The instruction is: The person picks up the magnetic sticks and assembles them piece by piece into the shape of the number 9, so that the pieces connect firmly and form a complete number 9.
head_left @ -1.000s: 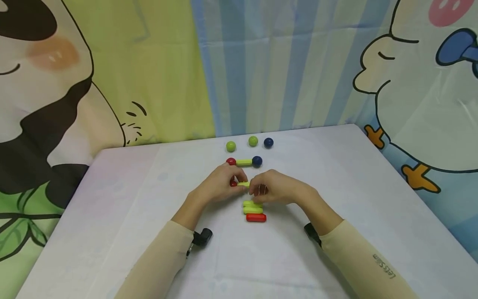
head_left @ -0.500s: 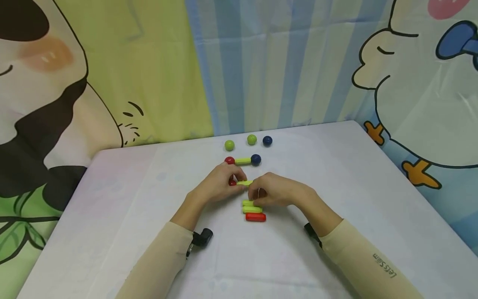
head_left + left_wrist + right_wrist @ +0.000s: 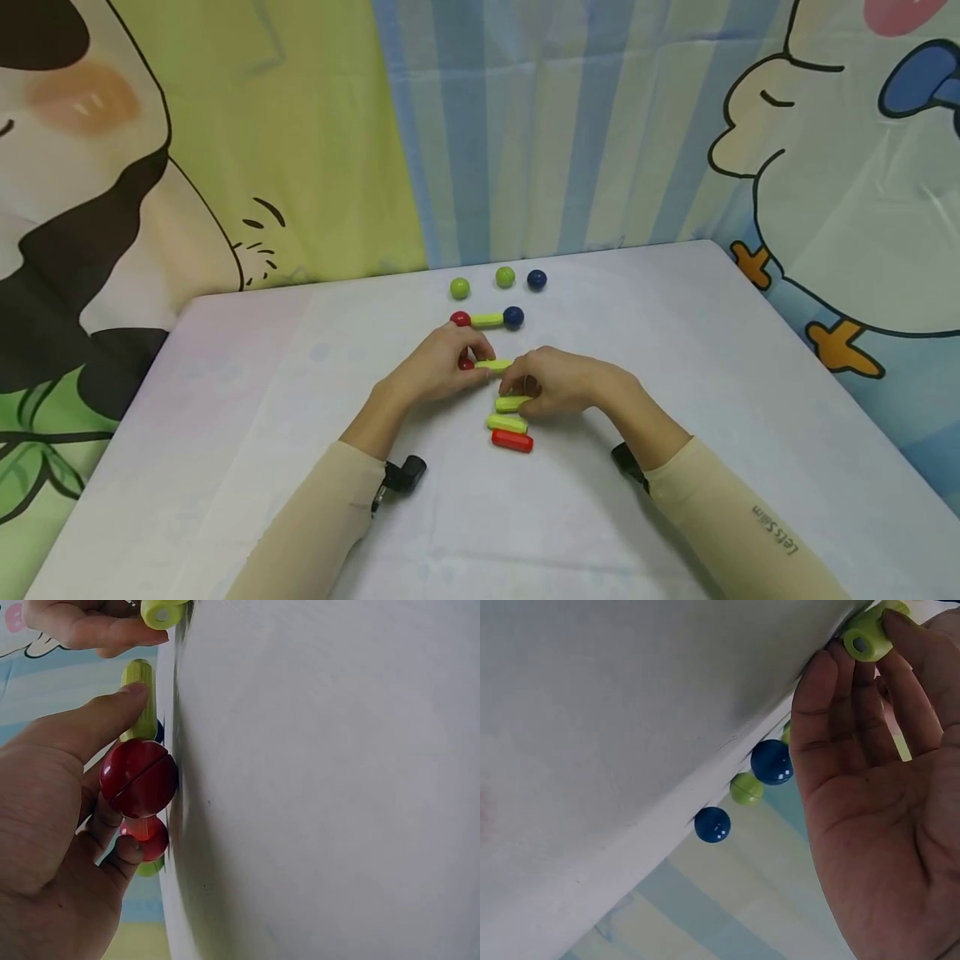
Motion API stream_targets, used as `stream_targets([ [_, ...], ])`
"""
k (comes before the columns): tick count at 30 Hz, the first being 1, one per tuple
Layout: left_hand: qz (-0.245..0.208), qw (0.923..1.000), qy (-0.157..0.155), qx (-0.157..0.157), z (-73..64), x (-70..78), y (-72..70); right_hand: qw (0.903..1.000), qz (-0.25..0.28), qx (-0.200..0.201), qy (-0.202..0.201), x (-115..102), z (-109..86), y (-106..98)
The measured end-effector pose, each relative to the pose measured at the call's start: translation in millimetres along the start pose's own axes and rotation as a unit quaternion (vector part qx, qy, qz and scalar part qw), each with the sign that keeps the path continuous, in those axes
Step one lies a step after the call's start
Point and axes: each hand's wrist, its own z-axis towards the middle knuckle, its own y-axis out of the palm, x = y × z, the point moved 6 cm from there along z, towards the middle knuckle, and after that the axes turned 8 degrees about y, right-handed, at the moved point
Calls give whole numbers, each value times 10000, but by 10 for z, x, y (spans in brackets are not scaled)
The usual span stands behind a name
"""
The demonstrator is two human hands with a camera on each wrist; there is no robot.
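Left hand [image 3: 438, 367] grip: pinched on a lime rod [image 3: 493, 365] mid-counter [image 3: 300, 467]; red ball [image 3: 139, 780] at its end, part-hidden by that hand in head view. Right hand [image 3: 561, 382] grip: narrow pinch on a second lime rod [image 3: 510, 404], right end covered, cropped in left wrist view. Can't tell if it touches the counter.

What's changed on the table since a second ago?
The right hand, pinching a yellow rod, has drawn it slightly rightward, away from its yellow neighbour. That neighbour and the red rod have turned slightly. The left hand still holds the red-tipped rod; the far balls stayed put.
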Motion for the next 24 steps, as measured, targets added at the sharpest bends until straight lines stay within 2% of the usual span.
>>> stream_targets([
  [5,-25,10000,14,36,3,-4,-5,9996,237,134,61,91,-18,-91],
  [12,-109,9999,-11,55,7,-7,7,9954,726,623,-26,207,-29,-249],
  [17,-184,9998,-25,77,7,-7,10,9936,598,954,80,250,-23,-337],
  [24,-181,9997,-150,65,8,-41,26,9905,464,1165,564,354,21,-410],
])
